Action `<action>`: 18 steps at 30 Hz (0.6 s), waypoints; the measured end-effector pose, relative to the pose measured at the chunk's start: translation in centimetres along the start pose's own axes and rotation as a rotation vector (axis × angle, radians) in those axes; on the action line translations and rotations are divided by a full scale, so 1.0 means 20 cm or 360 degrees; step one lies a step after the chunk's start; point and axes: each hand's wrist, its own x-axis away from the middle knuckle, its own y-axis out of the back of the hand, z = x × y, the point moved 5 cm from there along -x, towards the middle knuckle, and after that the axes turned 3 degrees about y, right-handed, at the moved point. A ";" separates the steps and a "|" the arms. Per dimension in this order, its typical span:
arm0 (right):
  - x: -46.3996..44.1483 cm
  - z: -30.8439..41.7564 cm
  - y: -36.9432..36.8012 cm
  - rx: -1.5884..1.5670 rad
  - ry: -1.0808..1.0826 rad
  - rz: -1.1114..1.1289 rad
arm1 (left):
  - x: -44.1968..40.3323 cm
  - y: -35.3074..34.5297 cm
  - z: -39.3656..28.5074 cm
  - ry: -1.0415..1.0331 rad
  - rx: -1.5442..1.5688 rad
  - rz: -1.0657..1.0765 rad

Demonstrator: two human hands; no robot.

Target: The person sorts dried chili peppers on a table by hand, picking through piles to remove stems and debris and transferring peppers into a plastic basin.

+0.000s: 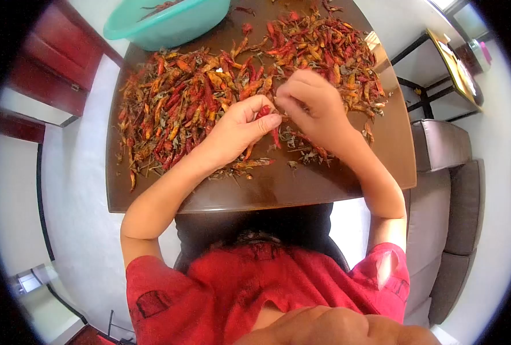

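Note:
A dried red chili pepper (263, 111) is pinched between the thumb and fingers of my left hand (235, 131), over the front middle of the brown table (255, 196). Close beside it on the right, my right hand (314, 103) is curled closed, slightly blurred. Its fingertips are near the pepper's end, and whatever they grip, if anything, is hidden. A large heap of dried chili peppers (172, 112), red, orange and brown with bits of stem and leaf, spreads to the left of my hands. Another heap of chili peppers (330, 52) lies beyond my right hand.
A teal plastic basin (172, 24) with some dark red pieces inside stands at the table's far left. Loose stems and scraps (301, 144) lie beneath my hands. Off to the right are a grey sofa (439, 190) and a small black-framed side table (455, 69).

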 end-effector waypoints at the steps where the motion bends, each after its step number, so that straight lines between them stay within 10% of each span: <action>1: -0.02 -0.01 0.02 0.0003 -0.0008 0.0000 | 0.00 -0.01 0.00 0.0077 0.0083 0.0064; 5: 0.00 -0.08 0.18 0.0667 -0.0199 -0.0013 | 0.00 0.05 -0.05 -0.0033 0.0656 0.0040; 8: 0.15 -0.17 0.09 0.0386 -0.0765 0.1324 | -0.02 0.13 -0.05 0.0027 0.1119 -0.0127; 11: 0.19 -0.14 0.01 0.0363 -0.0814 0.1545 | -0.02 0.16 -0.02 0.0107 0.1174 -0.0186; 16: 0.12 -0.19 0.04 0.0090 -0.0491 0.1080 | -0.01 0.13 -0.01 0.0177 0.1157 -0.0190; 18: 0.10 -0.25 0.06 -0.0684 -0.0934 0.0962 | -0.01 0.12 -0.01 0.0148 0.1120 -0.0146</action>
